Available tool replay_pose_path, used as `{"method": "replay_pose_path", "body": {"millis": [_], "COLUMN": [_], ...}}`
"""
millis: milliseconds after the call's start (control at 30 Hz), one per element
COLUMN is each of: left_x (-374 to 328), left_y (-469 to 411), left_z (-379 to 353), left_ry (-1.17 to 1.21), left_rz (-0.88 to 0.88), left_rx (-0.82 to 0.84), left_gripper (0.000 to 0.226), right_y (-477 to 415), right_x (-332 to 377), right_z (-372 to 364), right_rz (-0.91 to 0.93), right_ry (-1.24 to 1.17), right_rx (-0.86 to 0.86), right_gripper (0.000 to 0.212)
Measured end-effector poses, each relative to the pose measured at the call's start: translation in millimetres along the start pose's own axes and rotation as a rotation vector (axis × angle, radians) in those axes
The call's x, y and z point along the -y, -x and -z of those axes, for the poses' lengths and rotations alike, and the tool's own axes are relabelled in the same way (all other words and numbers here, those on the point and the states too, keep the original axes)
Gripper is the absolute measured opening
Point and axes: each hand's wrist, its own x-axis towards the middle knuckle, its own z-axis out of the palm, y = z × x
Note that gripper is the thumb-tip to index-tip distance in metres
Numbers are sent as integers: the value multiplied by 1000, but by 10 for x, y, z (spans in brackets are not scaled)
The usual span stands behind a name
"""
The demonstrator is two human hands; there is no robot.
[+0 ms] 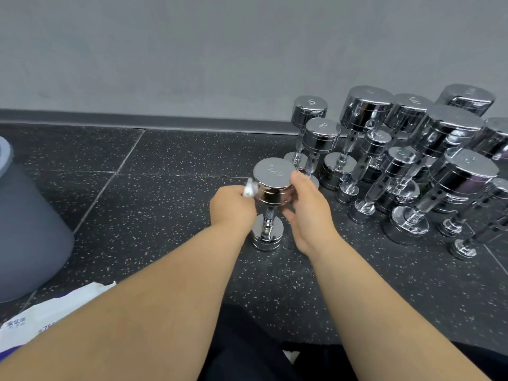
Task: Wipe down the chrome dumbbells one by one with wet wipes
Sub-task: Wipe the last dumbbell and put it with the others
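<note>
While the 4KG dumbbell (270,193) stands upright on one end on the speckled black rubber floor (154,215), I see both hands closed in on its upper head. The left hand (232,206) has its fingers curled around a crumpled white wet wipe (248,189) and holds it against the left side of that head. The right hand (305,213) cups the opposite side, with the thumb up at the top rim and the fingers wrapped round the chrome; I cannot see the fingertips behind it. The lower head sits flat on the floor between the two wrists. To the right, toward the floor's far edge where it meets the grey wall (192,50), the other chrome dumbbells (450,125) stand packed together on end, some leaning, the nearest just beside the one being held. At the floor's left edge I make out a grey rounded container (30,229), and near the lower left corner lies a white wipes pack (41,312), partly covered by the left forearm.
</note>
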Motion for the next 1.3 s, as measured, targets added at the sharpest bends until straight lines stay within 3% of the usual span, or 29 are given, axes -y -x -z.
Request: {"method": "replay_pose_path", "body": {"millis": [133, 267, 367, 500, 733, 933, 1167, 1300], "left_x": [-129, -152, -129, -185, -441, -671, -709, -598], "left_y": [-3, 77, 70, 57, -131, -256, -396, -346], "left_z": [11, 174, 178, -12, -356, -786, -1071, -978], "left_ry": [390, 606, 597, 493, 359, 421, 465, 546], "left_rz": [77, 270, 255, 158, 40, 28, 35, -10], "left_rx": [183, 369, 467, 382, 377, 444, 506, 530], "left_gripper": [38, 24, 44, 42, 58, 43, 45, 25], "right_y": [-17, -40, -6, 3, -158, -436, -703, -723], "right_x": [16, 43, 93, 197, 364, 583, 609, 601], "right_z": [28, 3, -28, 3, 330, 613, 880, 859], "right_rz": [36, -18, -113, -199, -95, -68, -99, -131], "right_ry": [56, 116, 142, 159, 101, 134, 93, 106], "right_rx": [24, -32, -23, -17, -53, -115, -92, -58], "right_gripper": [23, 22, 24, 29, 27, 26, 28, 33]}}
